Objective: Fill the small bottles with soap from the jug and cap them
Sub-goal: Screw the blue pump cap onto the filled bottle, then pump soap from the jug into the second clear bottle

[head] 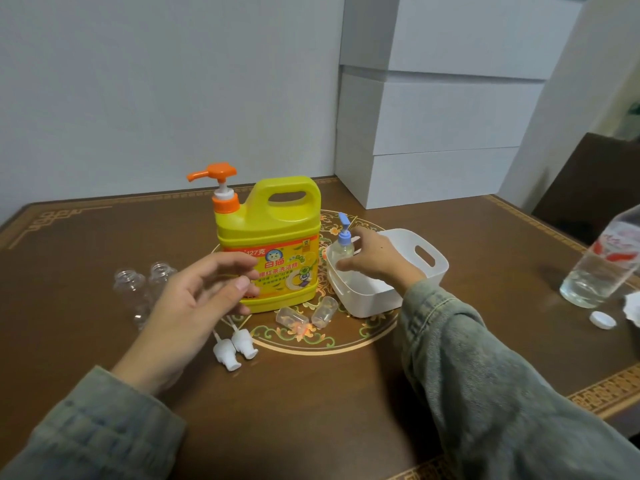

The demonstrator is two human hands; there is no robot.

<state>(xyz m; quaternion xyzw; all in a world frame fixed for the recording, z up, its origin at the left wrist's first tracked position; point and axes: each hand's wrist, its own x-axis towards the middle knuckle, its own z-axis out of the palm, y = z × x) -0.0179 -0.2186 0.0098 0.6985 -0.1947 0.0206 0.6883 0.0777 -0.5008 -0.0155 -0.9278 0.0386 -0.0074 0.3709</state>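
Observation:
A yellow soap jug [273,237] with an orange pump stands at the table's middle. My right hand [375,259] grips a small clear bottle with a blue pump cap [343,249] inside the near-left corner of the white basket [429,268]. My left hand [201,303] hovers open in front of the jug, holding nothing. Behind it stand two uncapped clear small bottles [130,284], partly hidden. Two white pump caps [235,346] lie below the left hand. Two clear overcaps [306,315] lie in front of the jug.
A large clear water bottle [602,265] stands at the right edge, its white lid [602,320] beside it. White boxes [440,133] are stacked at the back right. A dark chair [595,185] stands past the table's right side.

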